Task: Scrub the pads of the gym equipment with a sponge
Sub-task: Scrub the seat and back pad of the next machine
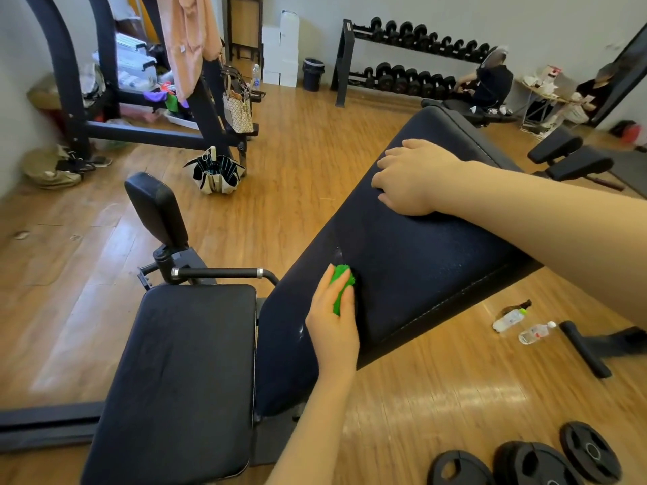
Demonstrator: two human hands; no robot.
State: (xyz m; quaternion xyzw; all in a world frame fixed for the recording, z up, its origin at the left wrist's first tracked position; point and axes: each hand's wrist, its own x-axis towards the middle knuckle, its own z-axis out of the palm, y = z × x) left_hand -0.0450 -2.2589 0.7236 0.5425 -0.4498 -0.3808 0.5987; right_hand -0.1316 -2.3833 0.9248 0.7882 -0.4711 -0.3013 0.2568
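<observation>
A long dark inclined back pad (420, 260) of a gym bench runs from the centre to the upper right. My left hand (332, 320) holds a green sponge (341, 281) and presses it against the pad's lower left part. My right hand (413, 176) lies higher up on the same pad, its fingers bent over the pad's left edge. A flat dark seat pad (185, 372) sits at the lower left. A small upright pad (157, 208) stands behind it on a post.
Weight plates (532, 460) lie on the wood floor at the lower right, with two plastic bottles (521, 325) near the bench foot. A folded umbrella (215, 173), a handbag and a black frame stand at the left. A dumbbell rack (413, 61) and seated people are at the back.
</observation>
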